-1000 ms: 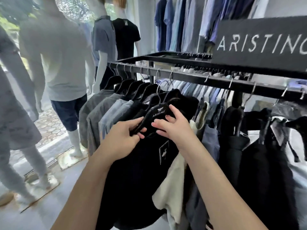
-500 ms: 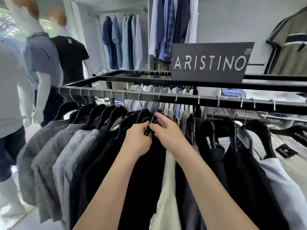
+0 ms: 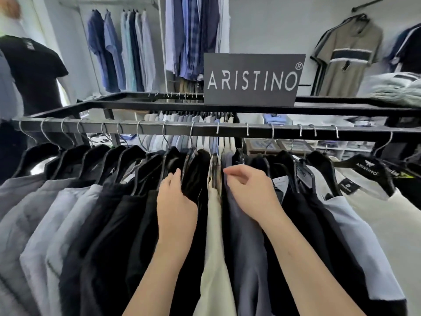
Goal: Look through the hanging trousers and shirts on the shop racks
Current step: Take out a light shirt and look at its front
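A black rack rail (image 3: 227,131) carries a row of trousers on black hangers: grey ones (image 3: 34,213) at the left, black in the middle, pale and white at the right. My left hand (image 3: 175,199) rests against a black pair (image 3: 196,169), its fingers slid in behind the cloth and hidden. Just right of it hangs a cream pair (image 3: 214,224). My right hand (image 3: 250,188) hovers over a grey-blue pair (image 3: 246,247), fingers loosely curled and holding nothing. A narrow gap lies between my hands.
A black ARISTINO sign (image 3: 252,80) stands on the rack top. Blue shirts (image 3: 127,51) hang on the far wall, and a striped polo (image 3: 346,60) at the right. A mannequin in a black T-shirt (image 3: 32,71) stands at the left. Folded knitwear (image 3: 398,87) lies on the rack's right end.
My view has swung right along the rack. Both hands let go of the black hanger they held together and parted, the left staying on the black trousers and the right shifting rightward.
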A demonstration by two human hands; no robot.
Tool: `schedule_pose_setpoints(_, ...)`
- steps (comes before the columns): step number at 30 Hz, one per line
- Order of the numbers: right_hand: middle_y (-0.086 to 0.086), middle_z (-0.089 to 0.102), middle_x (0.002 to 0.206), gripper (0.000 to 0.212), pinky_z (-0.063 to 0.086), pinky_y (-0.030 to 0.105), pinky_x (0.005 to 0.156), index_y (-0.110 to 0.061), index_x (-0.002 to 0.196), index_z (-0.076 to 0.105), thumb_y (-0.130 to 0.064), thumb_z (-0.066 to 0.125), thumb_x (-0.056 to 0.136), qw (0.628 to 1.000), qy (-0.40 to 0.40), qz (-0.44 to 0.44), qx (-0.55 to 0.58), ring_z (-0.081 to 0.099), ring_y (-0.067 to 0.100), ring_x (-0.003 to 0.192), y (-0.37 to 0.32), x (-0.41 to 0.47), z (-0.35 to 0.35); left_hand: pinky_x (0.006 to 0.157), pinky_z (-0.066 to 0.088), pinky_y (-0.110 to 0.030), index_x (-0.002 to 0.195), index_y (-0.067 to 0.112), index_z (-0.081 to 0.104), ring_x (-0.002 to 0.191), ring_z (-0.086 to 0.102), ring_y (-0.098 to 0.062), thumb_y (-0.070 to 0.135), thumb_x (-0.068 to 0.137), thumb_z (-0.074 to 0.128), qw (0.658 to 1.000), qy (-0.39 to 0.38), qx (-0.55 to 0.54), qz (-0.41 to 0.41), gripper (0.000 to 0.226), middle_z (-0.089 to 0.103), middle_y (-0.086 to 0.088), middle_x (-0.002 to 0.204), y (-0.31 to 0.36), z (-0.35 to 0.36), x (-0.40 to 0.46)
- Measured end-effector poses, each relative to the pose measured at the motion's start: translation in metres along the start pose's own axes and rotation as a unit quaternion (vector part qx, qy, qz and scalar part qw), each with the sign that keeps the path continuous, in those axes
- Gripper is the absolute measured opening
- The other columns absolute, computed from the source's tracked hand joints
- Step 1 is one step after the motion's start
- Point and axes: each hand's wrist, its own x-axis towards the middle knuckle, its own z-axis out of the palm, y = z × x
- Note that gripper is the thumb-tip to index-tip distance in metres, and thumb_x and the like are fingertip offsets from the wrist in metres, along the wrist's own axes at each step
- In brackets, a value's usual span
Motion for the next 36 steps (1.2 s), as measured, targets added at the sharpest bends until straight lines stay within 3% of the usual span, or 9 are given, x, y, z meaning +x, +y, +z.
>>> schedule_pose_setpoints(3,-0.015,0.072,0.096,0.036,0.051,0.025,0.096,-0.035,0.096,0.07,-0.003,0.055,0.091,0.999,0.004,0.026,0.024,0.068,0.0,0.098,0.008,0.01,-0.003,0.11,0.034,-0.031,0.133,0.001,0.054,0.131,0.046,-0.026,0.007,0.091,0.052,0.992,0.011,-0.055,0.114,0.043,0.051,-0.014,0.136,0.013,0.021,-0.024)
schedule_pose_setpoints(6,-0.005,0.071,0.104,0.044,0.051,0.039,0.102,-0.014,0.119,0.068,0.012,0.048,0.09,0.996,-0.004,0.046,0.077,0.069,0.008,0.101,0.016,0.014,-0.006,0.109,0.02,-0.015,0.15,0.008,0.029,0.141,0.031,-0.022,0.02,0.089,0.063,0.98,-0.172,-0.086,0.045,0.071,0.035,-0.008,0.151,0.013,0.038,-0.034)
schedule_pose_setpoints(12,0.005,0.064,0.132,0.048,0.05,0.034,0.104,-0.012,0.139,0.054,0.006,0.048,0.095,0.994,-0.025,0.065,0.084,0.065,0.008,0.111,0.023,0.017,-0.022,0.093,0.034,-0.023,0.15,0.035,0.031,0.132,0.046,-0.02,0.025,0.094,0.058,0.968,-0.248,-0.027,-0.018,0.062,0.051,0.004,0.142,-0.034,0.006,-0.004)
schedule_pose_setpoints(17,0.002,0.066,0.128,0.046,0.049,0.036,0.104,-0.016,0.138,0.056,0.001,0.051,0.095,0.996,-0.018,0.058,0.066,0.065,0.007,0.11,0.027,0.018,-0.022,0.091,0.033,-0.022,0.144,0.037,0.038,0.124,0.05,-0.013,0.027,0.093,0.06,0.963,-0.268,-0.005,-0.016,0.057,0.055,0.01,0.136,-0.049,-0.005,0.014)
schedule_pose_setpoints(23,-0.005,0.068,0.124,0.046,0.05,0.034,0.104,-0.022,0.137,0.058,-0.003,0.055,0.094,0.996,-0.003,0.056,0.073,0.065,0.002,0.108,0.03,0.017,-0.021,0.076,0.04,-0.024,0.142,0.041,0.037,0.086,0.054,-0.007,0.025,0.096,0.054,0.963,-0.265,0.001,-0.04,0.052,0.059,0.008,0.113,-0.04,0.002,0.003)
schedule_pose_setpoints(26,-0.006,0.067,0.125,0.048,0.049,0.035,0.105,-0.025,0.137,0.057,-0.005,0.054,0.093,0.996,-0.004,0.058,0.075,0.064,0.002,0.111,0.031,0.017,-0.02,0.061,0.037,-0.01,0.138,0.038,0.043,0.075,0.05,0.007,0.021,0.095,0.053,0.968,-0.248,0.007,-0.031,0.048,0.063,0.007,0.105,-0.033,0.002,-0.003)
schedule_pose_setpoints(29,-0.007,0.064,0.125,0.048,0.049,0.028,0.102,-0.021,0.141,0.053,-0.005,0.051,0.096,0.994,-0.011,0.057,0.09,0.062,0.002,0.11,0.029,0.015,-0.017,0.067,0.036,-0.014,0.137,0.035,0.047,0.079,0.053,0.006,0.021,0.094,0.056,0.971,-0.236,0.022,-0.027,0.046,0.064,0.008,0.11,-0.027,-0.001,-0.004)
schedule_pose_setpoints(32,-0.005,0.063,0.127,0.049,0.043,0.016,0.099,-0.021,0.144,0.048,-0.009,0.049,0.096,0.996,-0.014,0.046,0.072,0.06,0.0,0.109,0.027,0.013,-0.013,0.081,0.038,-0.024,0.136,0.031,0.05,0.103,0.058,-0.014,0.021,0.092,0.058,0.974,-0.22,0.031,-0.029,0.045,0.065,0.002,0.117,-0.016,0.002,0.004)
schedule_pose_setpoints(36,0.001,0.06,0.133,0.056,0.041,0.017,0.102,-0.017,0.147,0.04,-0.008,0.052,0.093,0.999,-0.029,0.015,0.033,0.058,0.006,0.116,0.026,0.007,-0.008,0.081,0.038,-0.024,0.131,0.025,0.055,0.11,0.057,-0.022,0.02,0.09,0.058,0.977,-0.207,0.045,-0.027,0.042,0.065,-0.001,0.117,0.008,0.017,0.023)
